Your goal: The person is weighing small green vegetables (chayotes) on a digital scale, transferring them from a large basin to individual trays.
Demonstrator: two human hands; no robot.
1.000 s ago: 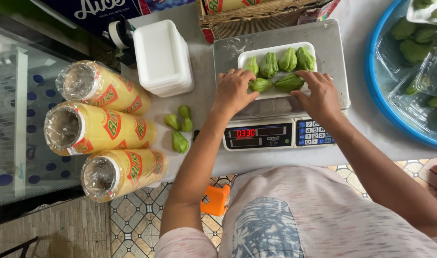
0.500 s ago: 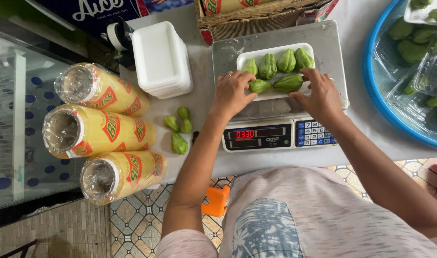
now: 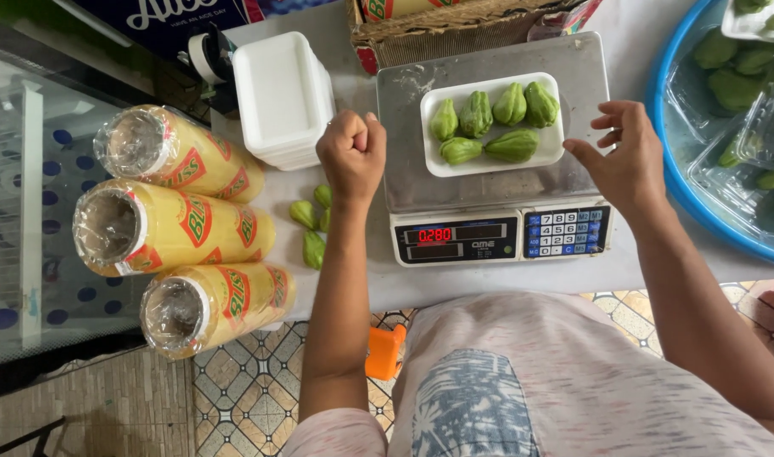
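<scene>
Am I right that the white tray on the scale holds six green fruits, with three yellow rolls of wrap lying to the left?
Not quite: the head view shows five green fruits in the white tray on the scale, four in a row and two in front would be six, but only one sits beside the front one. The three yellow rolls do lie to the left.

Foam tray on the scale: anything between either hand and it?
Nothing visible. The left hand, fisted, sits just left of the foam tray; the right hand, open, is just right of it. Only bare scale platform lies between each hand and the tray.
</scene>
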